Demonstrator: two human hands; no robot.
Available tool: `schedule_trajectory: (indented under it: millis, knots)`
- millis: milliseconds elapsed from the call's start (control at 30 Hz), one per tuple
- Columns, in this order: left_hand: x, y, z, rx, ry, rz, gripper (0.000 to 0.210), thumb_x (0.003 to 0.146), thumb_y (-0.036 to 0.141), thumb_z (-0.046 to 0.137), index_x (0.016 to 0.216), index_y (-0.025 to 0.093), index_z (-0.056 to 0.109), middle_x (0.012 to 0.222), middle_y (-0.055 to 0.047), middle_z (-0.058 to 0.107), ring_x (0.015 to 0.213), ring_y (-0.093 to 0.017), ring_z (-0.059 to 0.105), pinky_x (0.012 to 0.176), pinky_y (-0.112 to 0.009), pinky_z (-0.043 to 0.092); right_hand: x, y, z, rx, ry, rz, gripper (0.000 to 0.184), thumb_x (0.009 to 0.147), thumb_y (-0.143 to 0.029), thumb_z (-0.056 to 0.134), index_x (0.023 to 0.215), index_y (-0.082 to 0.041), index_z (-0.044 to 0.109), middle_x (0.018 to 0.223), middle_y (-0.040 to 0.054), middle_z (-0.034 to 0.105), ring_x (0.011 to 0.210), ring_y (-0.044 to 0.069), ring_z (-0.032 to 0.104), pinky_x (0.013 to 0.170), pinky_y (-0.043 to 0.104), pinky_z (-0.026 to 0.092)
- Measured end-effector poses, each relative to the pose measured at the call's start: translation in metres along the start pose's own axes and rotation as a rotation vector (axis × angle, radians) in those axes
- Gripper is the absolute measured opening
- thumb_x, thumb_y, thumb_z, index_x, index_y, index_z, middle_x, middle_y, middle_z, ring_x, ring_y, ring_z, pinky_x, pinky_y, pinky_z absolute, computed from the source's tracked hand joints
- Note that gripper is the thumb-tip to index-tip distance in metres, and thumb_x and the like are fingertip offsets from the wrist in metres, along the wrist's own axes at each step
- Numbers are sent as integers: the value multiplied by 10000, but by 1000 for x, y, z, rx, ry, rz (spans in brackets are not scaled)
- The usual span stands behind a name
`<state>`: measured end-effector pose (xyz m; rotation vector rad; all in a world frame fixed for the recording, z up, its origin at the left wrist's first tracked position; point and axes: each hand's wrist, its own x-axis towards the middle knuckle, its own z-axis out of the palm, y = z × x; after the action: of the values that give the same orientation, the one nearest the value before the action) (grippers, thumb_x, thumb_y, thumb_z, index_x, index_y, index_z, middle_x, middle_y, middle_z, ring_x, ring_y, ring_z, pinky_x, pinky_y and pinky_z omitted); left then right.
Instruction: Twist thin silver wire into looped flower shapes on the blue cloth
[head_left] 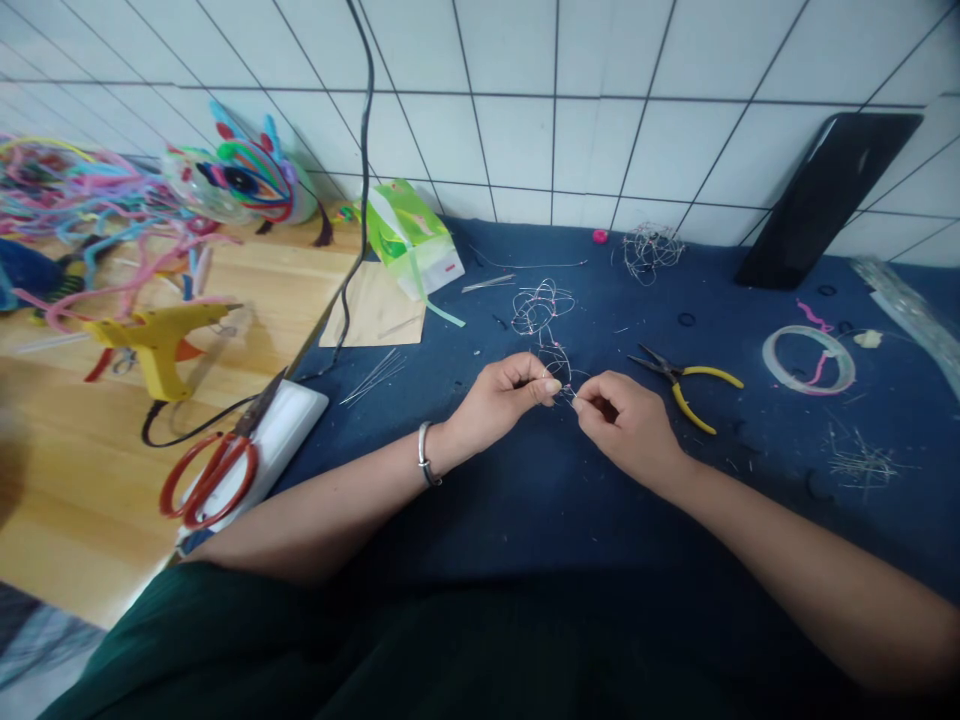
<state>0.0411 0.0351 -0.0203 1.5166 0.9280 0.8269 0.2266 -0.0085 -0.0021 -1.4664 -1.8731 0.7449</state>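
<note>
On the dark blue cloth lies a looped thin wire with small pinkish beads [537, 308], its near end reaching up to my fingers. My left hand [510, 398], with a silver bracelet on the wrist, pinches that wire between thumb and forefinger. Just to its right my right hand [626, 420] is closed, thumb and forefinger pinching a fine wire end close to the left fingertips. The exact join between the two hands is too small to make out. Yellow-handled pliers [686, 385] lie, jaws apart, right beyond my right hand.
Left: red-handled scissors [214, 475] over a white power strip [289, 430], a yellow glue gun [154, 345], and a hanging black cable [366, 150]. Back: a green-white packet [412, 235], a wire ball [651, 250]. Right: a leaning black phone [829, 200], a clear ring-shaped roll [772, 362], loose pins [862, 462].
</note>
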Motion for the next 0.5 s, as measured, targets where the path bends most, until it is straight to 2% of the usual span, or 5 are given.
schedule_trajectory:
  millis: [300, 500]
  knots:
    - [1, 1, -1, 39, -12, -22, 245, 855, 368, 595, 730, 157, 586, 683, -12, 612, 712, -116, 572, 741, -268, 461, 1, -3, -2, 100, -32, 85, 111, 813, -150, 525, 738, -186, 599, 694, -6, 568, 676, 130, 533, 667, 273, 409]
    - [-1, 2, 2, 56, -35, 6, 283, 861, 370, 583, 677, 155, 583, 750, -35, 640, 757, -126, 586, 766, -279, 473, 1, -2, 1, 101, -14, 82, 105, 812, -157, 533, 731, -181, 595, 701, -4, 564, 684, 132, 524, 670, 277, 404]
